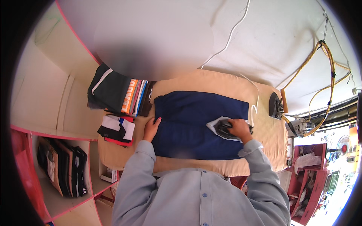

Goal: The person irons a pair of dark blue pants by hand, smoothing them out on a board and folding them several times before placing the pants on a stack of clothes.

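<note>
A navy-blue cloth garment lies flat across a padded ironing table with a tan cloth cover. My right hand grips the handle of a dark clothes iron with a pale rim around its soleplate. The iron rests on the right part of the garment, its tip pointing left. At the garment's left edge, my left hand touches the cloth with its thumb over the border. Its other fingers are curled and partly hidden, so a grip on the edge cannot be made out.
Folded clothes are stacked at the back left, with a smaller folded pile in front. A second iron stands at the right end near a yellow-wrapped hose. A white cord trails behind. Pink-edged shelves flank the left.
</note>
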`<action>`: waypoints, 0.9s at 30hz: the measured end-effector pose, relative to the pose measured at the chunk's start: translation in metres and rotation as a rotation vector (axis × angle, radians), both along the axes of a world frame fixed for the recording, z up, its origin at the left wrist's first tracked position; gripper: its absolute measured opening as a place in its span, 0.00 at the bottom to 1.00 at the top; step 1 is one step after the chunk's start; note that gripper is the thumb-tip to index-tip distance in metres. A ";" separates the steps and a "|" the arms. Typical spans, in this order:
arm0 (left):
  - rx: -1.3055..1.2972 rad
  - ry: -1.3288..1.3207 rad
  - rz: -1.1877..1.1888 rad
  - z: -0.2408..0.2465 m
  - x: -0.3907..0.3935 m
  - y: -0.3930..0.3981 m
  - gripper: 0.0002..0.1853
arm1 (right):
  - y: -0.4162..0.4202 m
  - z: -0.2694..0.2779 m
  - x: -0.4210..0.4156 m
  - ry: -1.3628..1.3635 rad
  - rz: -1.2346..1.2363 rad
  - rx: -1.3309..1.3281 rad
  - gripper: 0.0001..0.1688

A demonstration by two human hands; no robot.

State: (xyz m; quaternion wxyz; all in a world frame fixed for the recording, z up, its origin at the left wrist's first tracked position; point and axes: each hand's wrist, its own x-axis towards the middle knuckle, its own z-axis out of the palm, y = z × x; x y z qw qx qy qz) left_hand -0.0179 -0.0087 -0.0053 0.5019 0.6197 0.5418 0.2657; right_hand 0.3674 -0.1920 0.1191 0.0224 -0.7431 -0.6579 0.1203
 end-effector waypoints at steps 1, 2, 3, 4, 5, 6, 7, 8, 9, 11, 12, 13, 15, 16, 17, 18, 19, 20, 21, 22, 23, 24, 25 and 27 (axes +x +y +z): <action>0.020 -0.082 0.007 -0.003 -0.002 -0.002 0.22 | 0.014 -0.003 -0.014 0.001 -0.006 0.023 0.16; -0.002 -0.133 0.016 0.000 -0.001 -0.003 0.21 | 0.027 -0.001 -0.028 0.022 -0.012 0.037 0.15; -0.022 -0.182 0.023 0.010 0.001 -0.005 0.19 | 0.041 0.000 -0.043 0.045 -0.019 0.053 0.15; -0.043 -0.232 0.027 0.015 0.003 -0.006 0.18 | 0.054 0.000 -0.055 0.055 -0.013 0.047 0.15; -0.053 -0.207 0.029 0.014 0.002 -0.006 0.18 | 0.068 -0.001 -0.067 0.066 -0.005 0.042 0.15; -0.062 -0.184 0.030 0.012 0.001 -0.004 0.17 | 0.081 0.002 -0.080 0.094 0.029 0.069 0.15; -0.068 -0.161 0.032 0.009 -0.001 -0.002 0.17 | 0.093 0.005 -0.092 0.121 0.065 0.099 0.14; -0.046 -0.170 0.036 0.005 -0.002 -0.002 0.17 | 0.104 0.004 -0.103 0.130 0.071 0.091 0.15; -0.023 -0.179 0.039 0.000 -0.002 -0.001 0.17 | 0.115 0.000 -0.112 0.140 0.077 0.084 0.15; -0.012 -0.187 0.035 -0.004 -0.002 -0.002 0.17 | 0.130 -0.015 -0.127 0.153 0.102 0.181 0.13; -0.019 -0.190 0.033 0.000 -0.003 -0.002 0.16 | 0.133 -0.010 -0.131 0.154 0.087 0.112 0.13; -0.025 -0.192 0.032 0.003 -0.002 -0.002 0.16 | 0.130 -0.006 -0.128 0.158 0.082 0.112 0.14; -0.046 -0.210 0.041 0.014 0.003 -0.004 0.14 | 0.120 -0.002 -0.118 0.174 0.079 0.113 0.14; -0.058 -0.216 0.051 0.018 0.002 -0.005 0.14 | 0.115 -0.002 -0.107 0.165 0.050 0.080 0.14; -0.060 -0.224 0.041 0.013 0.000 -0.005 0.13 | 0.106 0.000 -0.093 0.192 -0.016 0.056 0.14; -0.063 -0.230 0.034 0.004 -0.004 -0.003 0.13 | 0.097 0.011 -0.079 0.197 -0.056 0.011 0.14; -0.064 -0.239 0.024 -0.001 -0.006 -0.001 0.13 | 0.089 0.004 -0.060 0.164 -0.116 -0.010 0.14; -0.061 -0.223 0.014 0.001 -0.006 -0.001 0.13 | 0.077 0.001 -0.041 0.130 -0.132 -0.005 0.15; -0.055 -0.208 0.007 0.008 -0.003 -0.003 0.13 | 0.067 -0.003 -0.021 0.075 -0.169 -0.023 0.16; -0.049 -0.196 0.001 0.012 -0.001 -0.003 0.13 | 0.056 -0.001 -0.003 0.053 -0.212 -0.022 0.16; -0.049 -0.189 0.004 0.013 0.001 -0.003 0.13 | 0.045 -0.003 0.016 0.023 -0.240 -0.003 0.15; -0.050 -0.182 0.009 0.012 0.001 -0.003 0.13 | 0.037 -0.006 0.032 -0.011 -0.286 -0.002 0.15; -0.050 -0.174 0.016 0.012 0.000 -0.004 0.13 | 0.033 -0.004 0.044 -0.019 -0.344 -0.008 0.15; -0.048 -0.142 -0.009 0.010 -0.002 -0.003 0.15 | 0.023 -0.009 0.069 -0.034 -0.409 0.008 0.14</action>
